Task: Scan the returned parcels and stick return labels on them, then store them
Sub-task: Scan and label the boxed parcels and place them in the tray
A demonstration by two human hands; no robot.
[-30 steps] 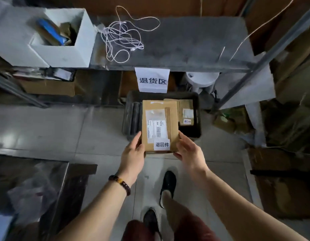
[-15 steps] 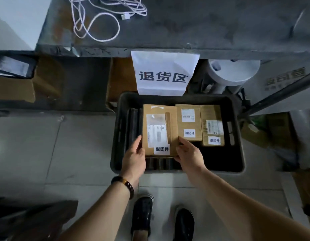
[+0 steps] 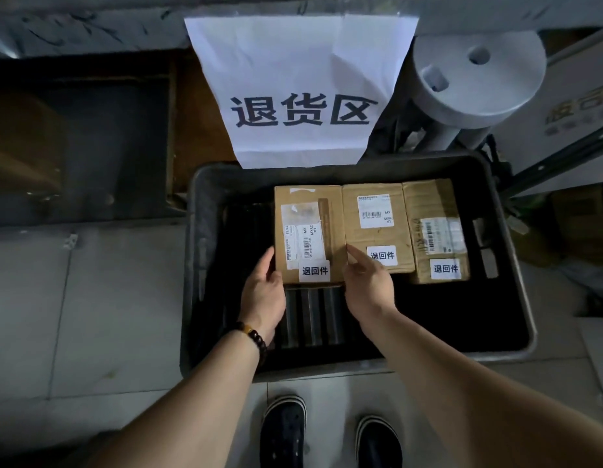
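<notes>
Held above the floor a second ago, the parcel [image 3: 307,231] is now lying in the bin [image 3: 191,265], touching a box [image 3: 374,228] at its 3 o'clock. The left hand [image 3: 263,290] and right hand [image 3: 369,285] are flanking its near corners with straight fingers, so storing is probably finishing.

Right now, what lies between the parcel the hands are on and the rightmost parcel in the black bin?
A third parcel, flat and return-labelled, lies side by side with both, seen in the head view.
</notes>
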